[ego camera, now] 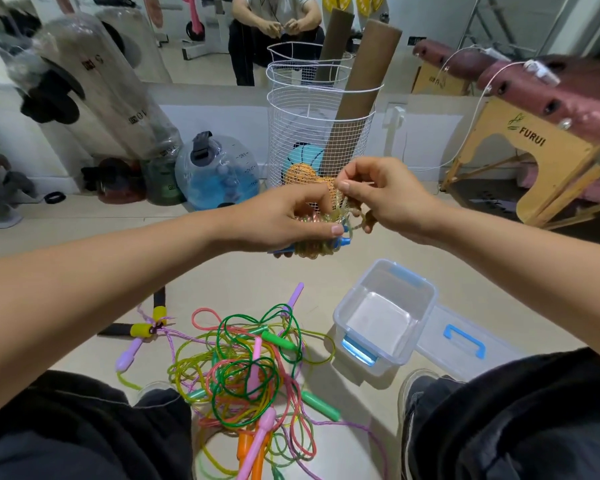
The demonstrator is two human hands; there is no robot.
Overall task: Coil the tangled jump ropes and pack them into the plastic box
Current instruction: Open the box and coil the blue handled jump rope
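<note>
Pale floor lies under us. Our left hand (291,216) grips the coiled yellow rope (312,242); our right hand (378,195) pinches its loose end. We should wrap tight, then drop it in the empty plastic box (388,289), near right.

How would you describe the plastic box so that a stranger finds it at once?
Start at the rope tangle on the floor and look right. The plastic box stands open and empty beside its lid. Alone among its neighbours, it is clear with blue latches.
</note>
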